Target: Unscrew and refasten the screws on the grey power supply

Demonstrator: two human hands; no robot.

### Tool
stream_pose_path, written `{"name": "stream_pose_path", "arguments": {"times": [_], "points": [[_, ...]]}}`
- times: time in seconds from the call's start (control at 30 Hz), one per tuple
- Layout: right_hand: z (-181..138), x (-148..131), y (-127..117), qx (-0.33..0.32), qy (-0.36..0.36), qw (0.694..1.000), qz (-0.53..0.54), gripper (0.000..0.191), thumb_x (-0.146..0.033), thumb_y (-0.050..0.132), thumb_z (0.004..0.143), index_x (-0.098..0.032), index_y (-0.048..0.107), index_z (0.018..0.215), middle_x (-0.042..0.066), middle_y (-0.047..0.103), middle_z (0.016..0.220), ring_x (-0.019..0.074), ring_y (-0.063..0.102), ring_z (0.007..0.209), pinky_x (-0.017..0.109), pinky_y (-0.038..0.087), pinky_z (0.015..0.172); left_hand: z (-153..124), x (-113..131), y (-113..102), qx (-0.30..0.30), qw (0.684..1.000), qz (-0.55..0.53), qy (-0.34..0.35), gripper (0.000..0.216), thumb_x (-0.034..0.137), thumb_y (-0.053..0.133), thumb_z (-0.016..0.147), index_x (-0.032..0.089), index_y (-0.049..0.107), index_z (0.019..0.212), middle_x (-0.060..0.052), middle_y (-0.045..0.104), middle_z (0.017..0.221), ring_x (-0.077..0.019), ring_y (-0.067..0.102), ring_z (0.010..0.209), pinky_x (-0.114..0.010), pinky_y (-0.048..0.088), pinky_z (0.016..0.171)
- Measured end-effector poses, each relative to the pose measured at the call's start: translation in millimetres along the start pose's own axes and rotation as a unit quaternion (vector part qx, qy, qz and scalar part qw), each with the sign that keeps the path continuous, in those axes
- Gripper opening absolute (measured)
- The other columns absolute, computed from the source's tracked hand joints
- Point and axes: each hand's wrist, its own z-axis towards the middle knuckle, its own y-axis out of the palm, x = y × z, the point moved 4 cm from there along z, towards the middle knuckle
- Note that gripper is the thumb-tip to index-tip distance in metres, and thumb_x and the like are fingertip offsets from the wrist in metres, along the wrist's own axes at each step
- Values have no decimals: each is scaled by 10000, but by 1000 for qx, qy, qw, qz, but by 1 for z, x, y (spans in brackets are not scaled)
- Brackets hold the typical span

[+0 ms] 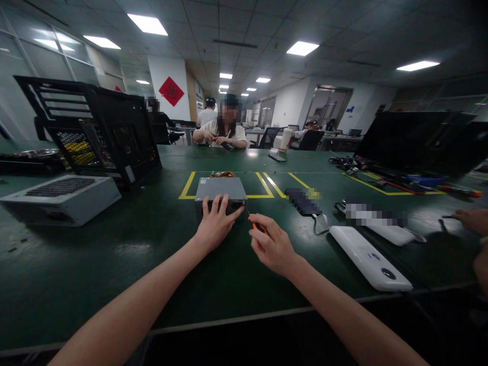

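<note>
A grey metal power-supply box [220, 189] lies on the dark green table [114, 254], inside a yellow taped outline, with coloured wires at its far end. My left hand [217, 223] rests on the near face of the box, fingers spread over its edge. Just right of it, my right hand [272, 244] is closed round a small orange-handled screwdriver [258, 225], whose tip points toward the box's near right corner.
A black open computer case [99, 129] and a white flat unit [61, 198] stand at left. White devices [369, 256] and cables lie at right, with another person's hand [473, 218] at the right edge. A person sits across the table [223, 132].
</note>
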Motion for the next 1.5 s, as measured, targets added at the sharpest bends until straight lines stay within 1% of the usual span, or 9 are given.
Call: {"name": "stream_pose_path", "arguments": {"times": [0.37, 0.8, 0.97, 1.07, 1.2, 1.27, 1.33, 1.43, 1.5], "points": [[-3, 3, 0, 35, 21, 999, -17, 344, -39, 497, 770, -191, 421, 1068, 123, 501, 1094, 197, 531, 1014, 330, 534, 768, -1, 0, 1, 9, 1000, 9, 0, 480, 274, 510, 834, 376, 412, 1293, -142, 332, 1358, -349, 305, 1233, -617, 197, 980], [-4, 3, -3, 63, 18, 998, 24, 388, -36, 496, 749, -200, 422, 1093, 111, 547, 1085, 190, 555, 1035, 340, 534, 796, -1, 1, -1, -5, 1000, 15, -1, 485, 276, 498, 842, 380, 394, 1304, -136, 332, 1364, -346, 308, 1240, -611, 202, 982], [-1, 5, -18, 140, 77, 986, 56, 315, -63, 521, 740, -225, 466, 1004, 62, 577, 953, 175, 588, 892, 331, 533, 745, -1, -2, -6, -16, 1000, 10, 5, 498, 256, 519, 833, 360, 402, 1306, -138, 324, 1376, -336, 309, 1243, -593, 210, 993], [6, 9, -27, 190, 107, 973, 73, 348, -73, 511, 742, -228, 436, 1044, 44, 543, 869, 173, 561, 807, 326, 516, 686, -4, -3, -12, -30, 999, 8, 10, 518, 255, 550, 818, 355, 406, 1305, -133, 323, 1376, -337, 300, 1249, -583, 220, 994], [27, 31, -17, 105, 223, 968, 41, 314, -116, 445, 775, -200, 424, 1077, 71, 490, 914, 187, 522, 810, 347, 488, 687, -17, -3, -26, -41, 999, 11, 21, 520, 301, 545, 827, 403, 377, 1308, -112, 338, 1360, -339, 300, 1246, -588, 224, 987], [38, 47, -4, 60, 303, 949, 66, 292, -159, 424, 790, -177, 442, 1081, 97, 485, 986, 192, 525, 845, 353, 481, 704, -26, -3, -35, -44, 998, 16, 29, 539, 328, 540, 829, 429, 342, 1320, -106, 345, 1353, -343, 301, 1244, -591, 230, 982], [43, 62, 15, 24, 395, 908, 140, 287, -266, 446, 818, -159, 459, 1085, 91, 514, 968, 169, 543, 790, 323, 483, 666, -38, -2, -46, -42, 998, 21, 29, 585, 348, 551, 820, 440, 297, 1338, -109, 366, 1337, -347, 319, 1231, -594, 241, 976], [40, 64, 50, -105, 508, 807, 283, 501, -468, 559, 762, -143, 457, 1130, 63, 564, 877, 126, 538, 633, 247, 451, 510, -56, 0, -63, -35, 999, 26, 12, 594, 360, 557, 812, 430, 301, 1343, -112, 412, 1303, -335, 359, 1210, -565, 268, 982], [37, 53, 66, -154, 535, 748, 362, 553, -516, 591, 727, -156, 472, 1129, 51, 585, 862, 107, 527, 585, 210, 411, 439, -69, 3, -73, -18, 1000, 24, -5, 553, 362, 546, 814, 424, 345, 1325, -109, 433, 1294, -332, 372, 1210, -554, 286, 978]]}}
